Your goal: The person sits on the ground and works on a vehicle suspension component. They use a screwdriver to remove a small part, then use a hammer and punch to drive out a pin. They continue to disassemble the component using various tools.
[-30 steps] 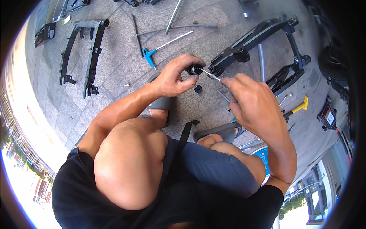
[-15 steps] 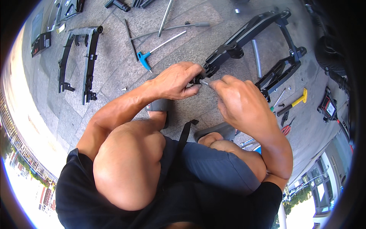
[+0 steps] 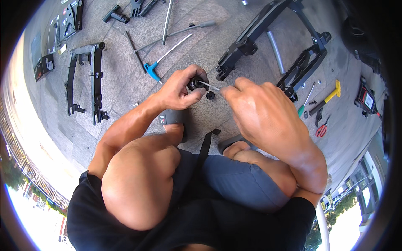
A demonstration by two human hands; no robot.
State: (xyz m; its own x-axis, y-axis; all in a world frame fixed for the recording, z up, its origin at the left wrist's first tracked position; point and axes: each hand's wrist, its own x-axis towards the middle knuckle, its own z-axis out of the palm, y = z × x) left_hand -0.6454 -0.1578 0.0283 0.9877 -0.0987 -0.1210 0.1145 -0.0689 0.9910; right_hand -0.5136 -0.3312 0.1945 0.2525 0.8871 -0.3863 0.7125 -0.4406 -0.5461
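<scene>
My left hand (image 3: 181, 88) is closed around a black ringed cylindrical part (image 3: 194, 83), thumb and fingers on its sides. From my closed right hand (image 3: 260, 106) a thin metal tool (image 3: 210, 86) points left, its tip at the part's open end. The tool's handle is hidden in my fingers, so I cannot tell its exact kind. Just below the shaft shows a small black round piece (image 3: 210, 96); whether it lies on the paving or is in the air, I cannot tell. Beyond my hands is a black metal frame (image 3: 247, 47).
A blue T-handle hex key (image 3: 152, 70) and metal rods lie ahead. At left stands a second black frame (image 3: 97, 83). On the right are a yellow-headed hammer (image 3: 331, 99), a green-handled screwdriver (image 3: 302, 110), red-handled pliers (image 3: 321, 131) and a silver tube (image 3: 275, 52).
Both hands have moved left, away from the frame's end. The black part now shows its round end, and a small black round piece has appeared below the tool.
</scene>
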